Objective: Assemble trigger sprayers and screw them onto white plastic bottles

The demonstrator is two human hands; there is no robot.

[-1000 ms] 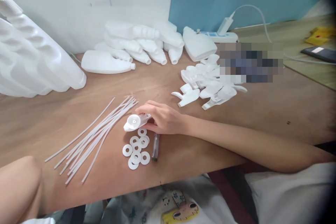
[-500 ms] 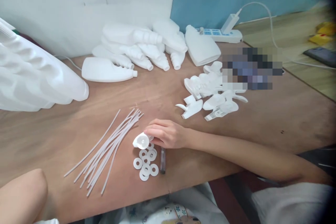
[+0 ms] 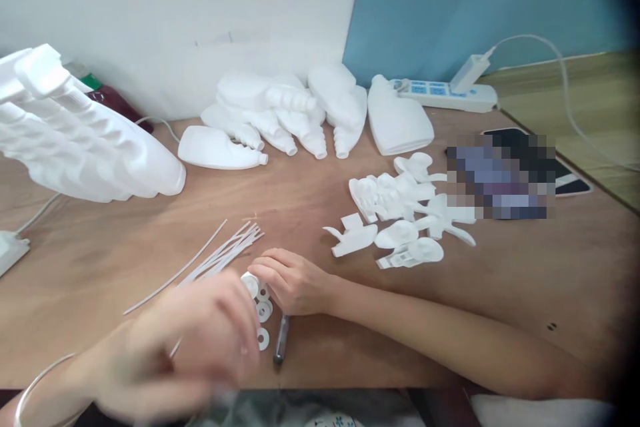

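Observation:
Gripped in the fingers of my right hand (image 3: pixel 295 283) is a white plastic trigger sprayer head (image 3: pixel 250 285), its round underside facing up. Just below it several flat white ring washers (image 3: pixel 264 311) lie on the table, partly covered by my hands. A screwdriver-like tool with a clear handle (image 3: pixel 281 340) rests beside the washers, one end under my right hand. My left hand (image 3: pixel 185 347) is at the front left, smeared by motion, over a bunch of thin white plastic tubes (image 3: pixel 220 255). Whether its fingers hold anything I cannot make out.
Beyond my right hand lies a pile of white trigger sprayer parts (image 3: pixel 400 200). White plastic bottles (image 3: pixel 223 147) are heaped against the wall, with more bottles (image 3: pixel 107 150) stacked at left. A power strip (image 3: pixel 450 95) with a charger stands back right, near a dark tablet-like object (image 3: pixel 575 181).
My left hand has swung in from the lower left, now covering part of the tubes and washers. My right hand keeps hold of the sprayer head. The camera view has shifted.

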